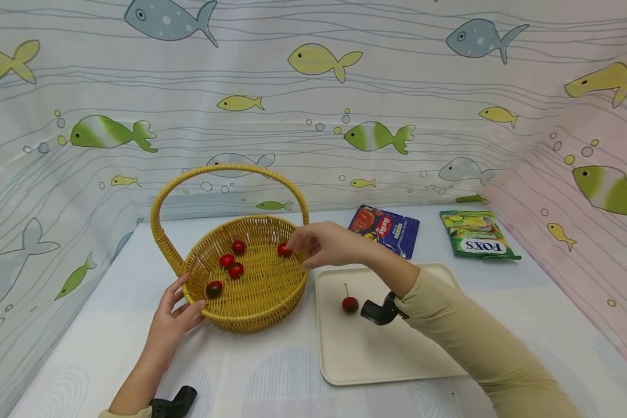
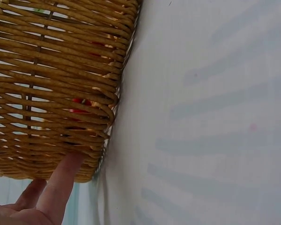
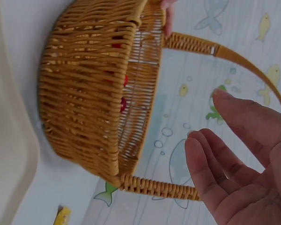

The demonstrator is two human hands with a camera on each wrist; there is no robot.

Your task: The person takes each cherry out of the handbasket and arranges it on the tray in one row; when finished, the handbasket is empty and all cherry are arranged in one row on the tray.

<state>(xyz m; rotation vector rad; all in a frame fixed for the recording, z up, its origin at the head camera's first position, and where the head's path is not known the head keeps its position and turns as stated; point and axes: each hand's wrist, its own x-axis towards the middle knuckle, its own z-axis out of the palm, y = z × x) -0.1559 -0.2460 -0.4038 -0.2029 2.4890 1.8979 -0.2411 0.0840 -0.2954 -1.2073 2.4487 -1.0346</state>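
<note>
A round yellow wicker basket with a tall arched handle holds several dark red cherries. At its left rim rests my left hand, fingers spread near the foot of the handle. In the left wrist view one extended finger touches the woven side. My right hand hovers over the basket's right rim, beside a cherry that appears near its fingertips. The right wrist view shows its thumb and fingers apart, with nothing between them. On the cream tray lies one stemmed cherry.
Behind the tray lie a blue Barilla pouch and a green Fox's candy bag. The basket's arched handle rises behind my right hand. A fish-print curtain encloses the back and sides of the white table.
</note>
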